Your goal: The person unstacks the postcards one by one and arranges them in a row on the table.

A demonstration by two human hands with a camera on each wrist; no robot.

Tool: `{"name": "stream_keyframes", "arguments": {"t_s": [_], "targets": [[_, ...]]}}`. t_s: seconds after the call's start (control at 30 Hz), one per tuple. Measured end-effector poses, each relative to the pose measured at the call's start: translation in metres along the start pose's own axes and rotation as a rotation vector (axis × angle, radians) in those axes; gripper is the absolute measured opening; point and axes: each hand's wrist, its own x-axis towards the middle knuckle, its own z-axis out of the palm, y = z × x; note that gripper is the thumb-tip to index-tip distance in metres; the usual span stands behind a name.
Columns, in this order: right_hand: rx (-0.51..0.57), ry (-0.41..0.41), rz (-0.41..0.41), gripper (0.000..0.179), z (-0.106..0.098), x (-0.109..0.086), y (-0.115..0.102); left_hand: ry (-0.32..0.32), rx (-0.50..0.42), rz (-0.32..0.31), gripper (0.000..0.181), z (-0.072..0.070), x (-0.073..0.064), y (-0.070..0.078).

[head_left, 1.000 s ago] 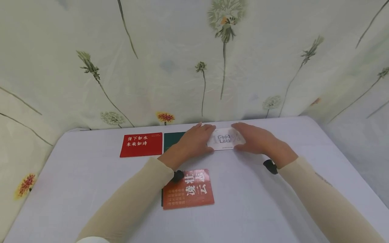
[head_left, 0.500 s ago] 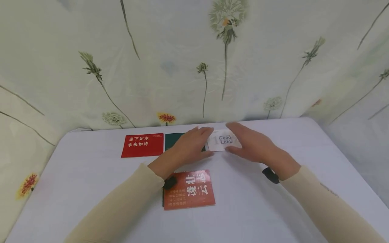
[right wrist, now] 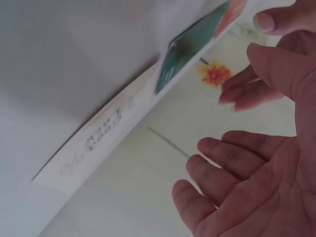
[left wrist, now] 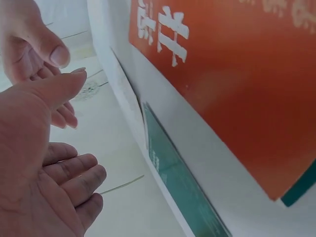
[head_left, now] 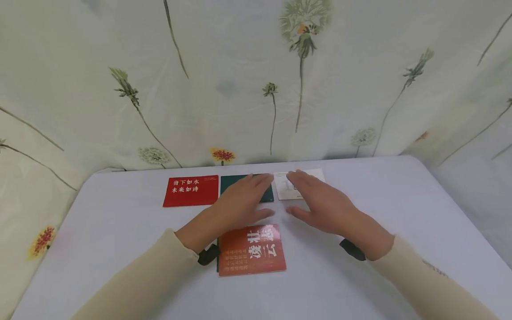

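Both hands are in the air above the table, fingers relaxed and nothing held. My left hand hovers over the green card and partly hides it. Over the white "Good Luck" card is my right hand, covering much of its print. In the right wrist view that white card lies flat beside the green one. Nearer to me lies an orange-red card with large white characters. A dark green edge shows beneath it in the left wrist view.
A red card with white characters lies left of the green card, in the same row near the table's back edge. Behind the white-covered table hangs a flower-printed cloth.
A second ago both hands were at the sides of the white card. They have since come off it and drawn back toward me, the right hand also leftward; the white card stays on the table.
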Motion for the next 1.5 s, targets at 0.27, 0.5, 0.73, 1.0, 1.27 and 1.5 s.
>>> {"name": "stream_keyframes", "arguments": {"t_s": [0.27,0.5,0.73,1.0,1.27,1.5], "targets": [[-0.023,0.004,-0.046,0.085,0.005,-0.007,-0.020,0.011,-0.001,0.001,0.099,-0.007,-0.022,0.001],[-0.017,-0.021,-0.097,0.090,0.015,-0.013,-0.034,-0.002,-0.008,-0.033,0.100,0.001,-0.046,-0.006],[0.012,-0.101,-0.105,0.096,0.022,-0.018,-0.050,-0.001,-0.031,-0.005,0.099,0.009,-0.069,-0.009],[0.051,-0.178,-0.112,0.099,0.030,-0.019,-0.063,-0.030,-0.020,0.004,0.098,0.014,-0.092,-0.009],[0.055,-0.207,-0.152,0.100,0.040,-0.022,-0.065,-0.057,-0.041,0.001,0.099,0.022,-0.116,-0.012],[0.043,-0.241,-0.142,0.102,0.048,-0.026,-0.063,-0.076,-0.064,-0.045,0.107,0.029,-0.129,-0.019]]}}
